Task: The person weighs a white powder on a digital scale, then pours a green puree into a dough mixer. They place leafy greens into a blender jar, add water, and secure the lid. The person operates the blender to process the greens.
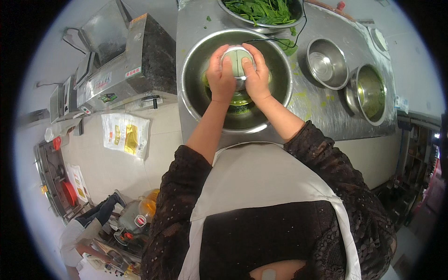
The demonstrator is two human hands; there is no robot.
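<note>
My left hand [222,84] and my right hand [258,82] clasp the motor head of an electric food chopper [233,60] from both sides. My thumbs rest on its pale top. Beneath it a clear bowl [240,99] with green contents shows partly between my wrists; my hands and forearms hide the rest. The chopper stands inside a wide stainless steel basin [192,66] with some green on its bottom. From the motor head a black cord [262,40] runs over the basin's far rim. A loose green leaf [287,47] lies beside that rim.
Behind the basin, a steel bowl [257,26] holds leafy greens [260,9]. Two steel bowls, one upright [328,64] and one tilted with green residue [367,94], are on the right of the steel table [308,115]. A machine [133,59] stands left; a person [84,231] is lower left.
</note>
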